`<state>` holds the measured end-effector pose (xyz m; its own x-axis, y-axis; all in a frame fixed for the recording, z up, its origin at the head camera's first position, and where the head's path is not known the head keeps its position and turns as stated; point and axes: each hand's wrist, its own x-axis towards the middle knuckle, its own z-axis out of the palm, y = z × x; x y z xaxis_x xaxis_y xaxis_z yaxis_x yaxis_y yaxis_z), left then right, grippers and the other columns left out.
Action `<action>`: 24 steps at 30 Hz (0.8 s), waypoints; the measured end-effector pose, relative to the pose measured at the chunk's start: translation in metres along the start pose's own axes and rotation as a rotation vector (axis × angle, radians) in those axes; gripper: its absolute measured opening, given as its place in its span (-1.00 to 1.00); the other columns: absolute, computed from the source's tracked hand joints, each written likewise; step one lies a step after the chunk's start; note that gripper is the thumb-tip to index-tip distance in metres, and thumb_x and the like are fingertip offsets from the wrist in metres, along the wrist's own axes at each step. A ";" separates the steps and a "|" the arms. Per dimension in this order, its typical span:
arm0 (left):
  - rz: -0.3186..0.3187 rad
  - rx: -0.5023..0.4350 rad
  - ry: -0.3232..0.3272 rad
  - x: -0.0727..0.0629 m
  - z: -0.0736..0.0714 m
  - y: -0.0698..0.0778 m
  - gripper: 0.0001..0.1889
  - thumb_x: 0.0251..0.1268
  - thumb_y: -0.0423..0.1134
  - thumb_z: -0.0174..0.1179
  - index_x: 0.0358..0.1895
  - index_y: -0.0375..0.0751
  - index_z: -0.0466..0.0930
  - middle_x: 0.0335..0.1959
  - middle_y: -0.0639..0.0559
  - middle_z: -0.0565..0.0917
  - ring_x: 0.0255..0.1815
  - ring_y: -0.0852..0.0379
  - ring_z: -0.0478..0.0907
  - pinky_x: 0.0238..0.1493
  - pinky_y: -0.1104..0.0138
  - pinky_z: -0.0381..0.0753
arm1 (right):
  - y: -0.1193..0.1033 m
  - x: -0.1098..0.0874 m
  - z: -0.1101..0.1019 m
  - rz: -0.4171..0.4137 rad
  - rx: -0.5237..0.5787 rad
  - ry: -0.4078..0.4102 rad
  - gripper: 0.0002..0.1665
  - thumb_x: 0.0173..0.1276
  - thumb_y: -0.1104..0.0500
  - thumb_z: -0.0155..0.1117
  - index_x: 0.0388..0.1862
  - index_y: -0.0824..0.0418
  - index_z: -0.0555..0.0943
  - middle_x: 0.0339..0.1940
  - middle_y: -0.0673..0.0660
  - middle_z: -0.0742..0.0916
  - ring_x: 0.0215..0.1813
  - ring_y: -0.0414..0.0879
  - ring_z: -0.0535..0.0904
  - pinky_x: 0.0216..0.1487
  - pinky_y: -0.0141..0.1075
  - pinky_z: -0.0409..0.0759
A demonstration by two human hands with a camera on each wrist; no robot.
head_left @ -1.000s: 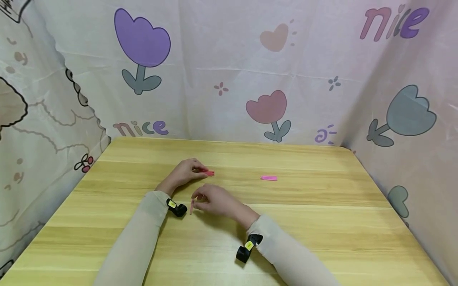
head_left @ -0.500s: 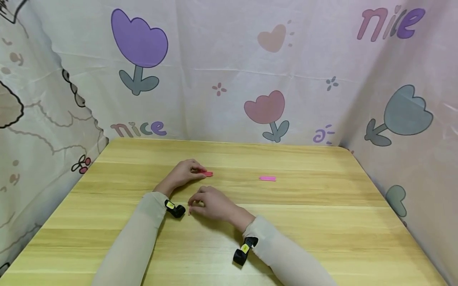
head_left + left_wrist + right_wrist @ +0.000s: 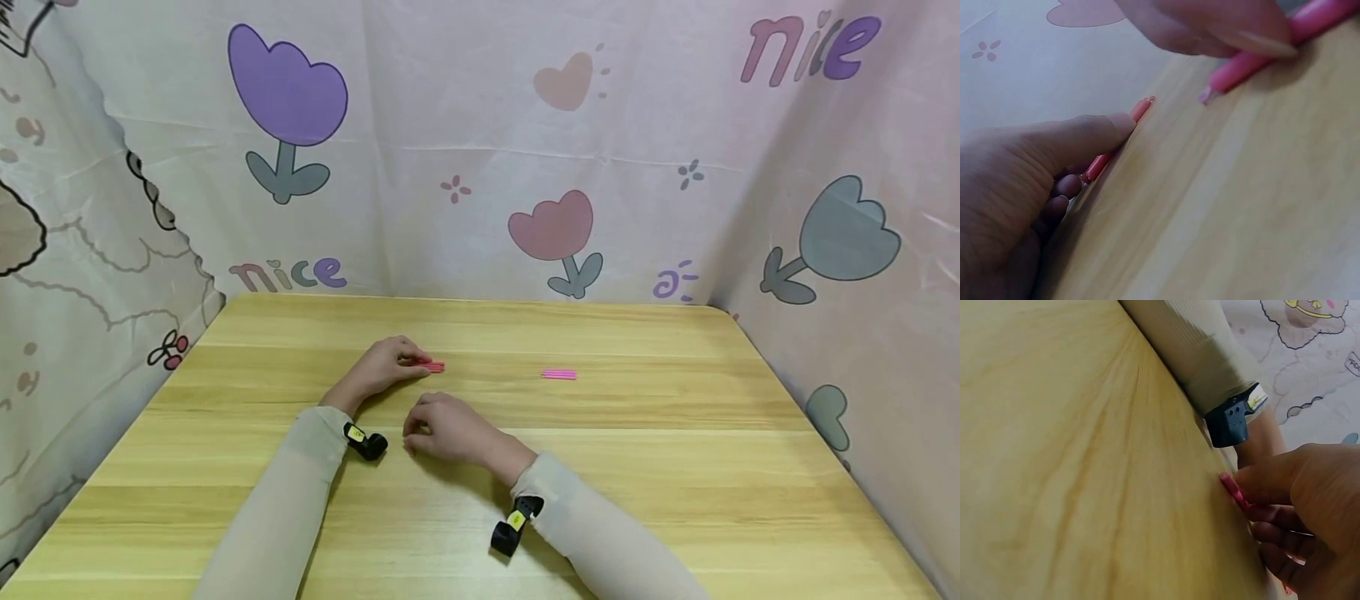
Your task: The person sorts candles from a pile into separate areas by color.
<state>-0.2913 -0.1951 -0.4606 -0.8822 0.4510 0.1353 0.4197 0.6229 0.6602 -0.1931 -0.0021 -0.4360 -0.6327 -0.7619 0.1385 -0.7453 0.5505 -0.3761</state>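
My left hand (image 3: 381, 365) rests at the table's left middle and holds a small bundle of red candles (image 3: 437, 367) between thumb and fingers. In the left wrist view the thumb lies across a thin red candle (image 3: 1097, 167). Closer to me, my right hand (image 3: 452, 427) pinches a single pink candle (image 3: 1235, 72), which shows a short wick-like tip. The right wrist view has that candle's end (image 3: 1231, 486) poking out past the thumb, low over the wood; in the head view the fingers hide it.
A row of pink candles (image 3: 558, 375) lies flat on the wooden table (image 3: 660, 483), right of both hands. Printed cloth (image 3: 420, 217) hangs behind the table and along both sides. Each wrist carries a small black camera (image 3: 366, 442).
My right hand shifted slightly left, then back right. The candle in it, upright in the head view earlier, has turned out of sight behind the fingers. The left hand stays on the red candles.
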 end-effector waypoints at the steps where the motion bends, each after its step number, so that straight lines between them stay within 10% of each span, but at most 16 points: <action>1: -0.004 -0.001 0.000 0.000 0.000 0.000 -0.76 0.23 -0.14 0.38 -0.09 -0.13 0.77 -0.16 0.03 0.63 -0.13 0.05 0.53 -0.03 0.15 0.47 | 0.000 0.000 0.000 0.000 0.002 -0.003 -0.92 0.34 0.06 0.35 -0.29 0.02 0.71 -0.28 -0.15 0.62 -0.20 -0.33 0.48 -0.06 -0.50 0.41; 24: 0.010 0.003 0.027 -0.001 0.002 0.001 -0.75 0.21 -0.15 0.39 -0.09 -0.15 0.77 -0.17 0.01 0.65 -0.13 0.03 0.53 -0.02 0.12 0.47 | -0.004 -0.002 -0.007 0.081 -0.022 -0.079 -0.92 0.29 0.23 0.30 -0.25 0.08 0.65 -0.41 -0.13 0.51 -0.37 -0.30 0.40 -0.30 -0.50 0.37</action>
<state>-0.2897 -0.1933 -0.4615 -0.8835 0.4398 0.1614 0.4289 0.6204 0.6566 -0.1904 -0.0005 -0.4284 -0.6732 -0.7386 0.0352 -0.6972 0.6182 -0.3630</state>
